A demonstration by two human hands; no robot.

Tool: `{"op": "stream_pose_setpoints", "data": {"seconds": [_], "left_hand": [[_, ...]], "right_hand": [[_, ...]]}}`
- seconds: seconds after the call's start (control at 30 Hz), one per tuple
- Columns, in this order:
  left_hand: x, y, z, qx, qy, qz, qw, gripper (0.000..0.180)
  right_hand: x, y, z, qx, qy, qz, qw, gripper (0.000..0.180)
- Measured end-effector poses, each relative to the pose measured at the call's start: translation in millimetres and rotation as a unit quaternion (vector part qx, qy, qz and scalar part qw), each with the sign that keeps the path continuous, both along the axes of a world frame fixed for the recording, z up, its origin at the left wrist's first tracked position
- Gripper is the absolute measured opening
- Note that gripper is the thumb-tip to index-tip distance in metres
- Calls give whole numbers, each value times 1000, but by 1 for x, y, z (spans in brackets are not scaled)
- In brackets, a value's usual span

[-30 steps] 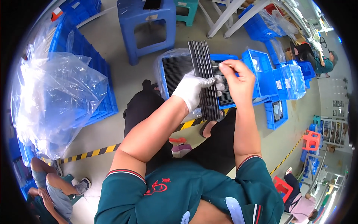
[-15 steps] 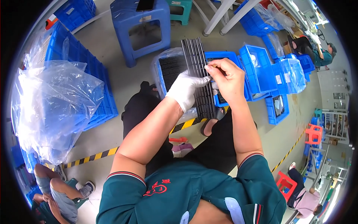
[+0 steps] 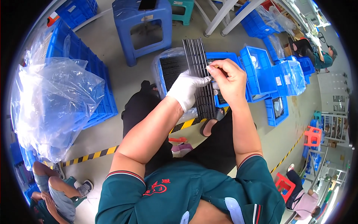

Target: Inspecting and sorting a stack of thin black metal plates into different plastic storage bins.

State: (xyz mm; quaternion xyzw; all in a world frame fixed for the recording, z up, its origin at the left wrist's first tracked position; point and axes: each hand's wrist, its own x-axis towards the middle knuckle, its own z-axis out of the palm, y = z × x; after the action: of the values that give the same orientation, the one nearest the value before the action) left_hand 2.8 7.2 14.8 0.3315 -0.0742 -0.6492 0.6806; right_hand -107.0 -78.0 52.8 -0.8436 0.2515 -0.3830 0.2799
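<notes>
A row of long, thin black rods [image 3: 195, 54] lies side by side, slanting from top to bottom in front of me. My left hand [image 3: 183, 90], in a white glove, is closed around them near the middle, its thumb across the front. At their right edge, my bare right hand [image 3: 230, 78] pinches with thumb and forefinger. What sits in that pinch is too small to make out. Behind the rods, a blue crate [image 3: 161, 78] lined with clear plastic holds many more black rods. Another blue crate [image 3: 228, 55] stands partly hidden behind my right hand.
Blue crates [image 3: 97, 91] under clear plastic film [image 3: 56, 100] stand on the left. A blue stool [image 3: 143, 16] bearing a dark flat object is ahead. More blue bins [image 3: 257, 74] sit to the right. Other people sit at lower left, lower right and far right.
My hands and the rods keep almost the same pose. The surroundings shift only slightly in the view.
</notes>
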Motion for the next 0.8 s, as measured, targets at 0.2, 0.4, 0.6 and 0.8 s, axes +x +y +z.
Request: {"op": "stream_pose_setpoints", "data": {"seconds": [0.2,0.4,0.6,0.8], "left_hand": [[-2,0,0,4,-9,14,1000,22],[-2,0,-1,13,-20,10,1000,23],[-4,-3,-18,-9,-72,51,996,20],[-11,-4,-26,-28,-261,73,962,22]], "right_hand": [[1,-1,-3,-44,46,8,998,10],[3,0,-3,-102,48,11,994,11],[10,13,5,-304,103,9,947,11],[10,18,0,-298,172,-23,938,9]]}}
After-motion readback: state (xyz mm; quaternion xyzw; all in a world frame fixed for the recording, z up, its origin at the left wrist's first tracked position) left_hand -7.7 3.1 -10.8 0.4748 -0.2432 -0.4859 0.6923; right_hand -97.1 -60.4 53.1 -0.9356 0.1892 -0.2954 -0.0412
